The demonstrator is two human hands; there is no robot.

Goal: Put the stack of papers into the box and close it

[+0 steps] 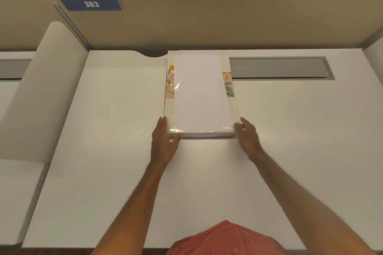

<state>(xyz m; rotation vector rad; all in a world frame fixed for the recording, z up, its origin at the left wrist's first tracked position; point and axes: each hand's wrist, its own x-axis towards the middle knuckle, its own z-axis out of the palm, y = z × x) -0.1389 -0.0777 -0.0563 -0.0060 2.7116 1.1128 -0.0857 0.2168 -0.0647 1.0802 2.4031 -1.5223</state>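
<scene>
The box [231, 91] lies flat on my white desk [103, 151], its far end reaching the edge by the partition and just left of the grey cable-tray cover [279, 67]. It is cream with a flowered band showing at both long sides and a glossy clear wrap over it. The stack of papers [202, 93] sits on top of the box, plain white, narrower than the box, running almost its whole length. My left hand [163, 143] rests open against the box's near left corner, fingers flat along the side and thumb along the front edge. My right hand [247, 135] is at the near right corner, fingers curled and touching that corner; whether they truly pinch it I cannot tell.
</scene>
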